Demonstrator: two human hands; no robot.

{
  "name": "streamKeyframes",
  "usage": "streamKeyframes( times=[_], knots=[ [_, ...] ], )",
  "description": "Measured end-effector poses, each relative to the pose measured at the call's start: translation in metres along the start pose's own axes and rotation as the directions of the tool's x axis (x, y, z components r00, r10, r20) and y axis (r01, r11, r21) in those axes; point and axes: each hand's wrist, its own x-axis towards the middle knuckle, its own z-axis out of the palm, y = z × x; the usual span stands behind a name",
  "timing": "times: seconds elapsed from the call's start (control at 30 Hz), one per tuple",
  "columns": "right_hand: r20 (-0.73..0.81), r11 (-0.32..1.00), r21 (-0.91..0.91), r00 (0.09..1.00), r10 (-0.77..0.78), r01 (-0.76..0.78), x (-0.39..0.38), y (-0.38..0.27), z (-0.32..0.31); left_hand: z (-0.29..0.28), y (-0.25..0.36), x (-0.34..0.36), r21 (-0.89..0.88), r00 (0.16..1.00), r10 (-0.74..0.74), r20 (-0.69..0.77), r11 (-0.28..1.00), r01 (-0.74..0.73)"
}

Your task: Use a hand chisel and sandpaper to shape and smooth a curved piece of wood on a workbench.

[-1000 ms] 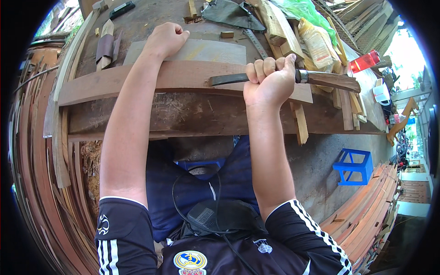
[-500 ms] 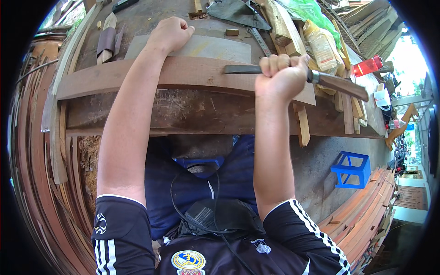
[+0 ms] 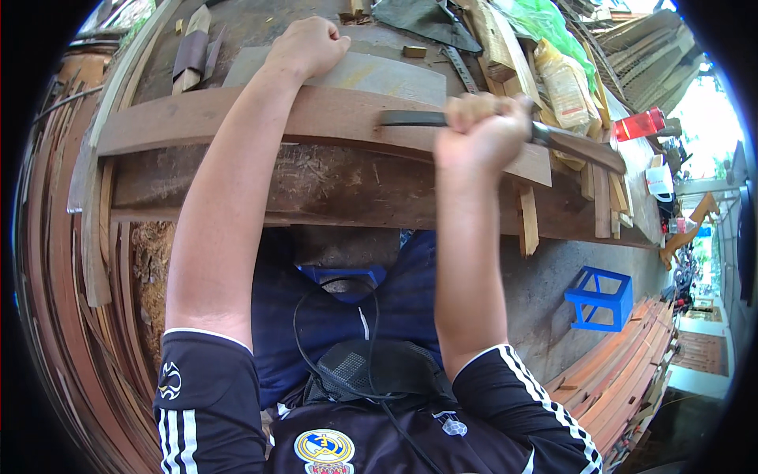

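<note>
Gripping: right hand fist fully closed round the handle of a long dark blade, lying flat on the curved brown plank.
Blade pos: steel sticks out left of the fist along the plank's top face; wooden handle end runs off past the plank's right end.
Change: vs 1 s ago the fist + blade sit further left along the plank, approx. same angle. Reads as a stroke along the face, prob. shaving/scraping.
Left hand: clenched, pressed down beyond the plank's far edge on a grey slab; can't tell if it holds anything. Unmoved.
Edges: plank's near edge overhangs the bench beam; right end is cut on a slant.
Room: plank left of the blade tip bare to the left forearm; right of plank crowded w/ offcuts, yellow bag, red bottle.
</note>
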Motion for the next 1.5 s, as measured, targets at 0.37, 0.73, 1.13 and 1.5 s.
streamKeyframes(
  times=[0.37,0.73,1.13,1.5],
  knots=[
    [-0.132,0.978,-0.092,0.971,-0.2,0.189,0.05,-0.087,-0.067,-0.029,0.028,-0.022,-0.067,0.998,-0.056,-0.008,0.996,0.055],
    [-0.007,0.996,-0.087,0.999,-0.039,0.038,0.003,0.008,0.021,-0.001,-0.009,-0.01,-0.077,0.993,0.054,-0.11,0.995,-0.062],
    [-0.101,0.991,-0.081,0.989,-0.111,0.103,0.03,-0.008,-0.001,-0.021,0.023,-0.016,-0.062,0.998,-0.036,-0.053,0.998,0.033],
    [-0.013,0.995,-0.1,1.0,0.004,-0.006,0.053,-0.08,-0.063,-0.035,0.011,-0.023,-0.24,1.0,-0.003,-0.025,0.971,-0.004]
  ],
)
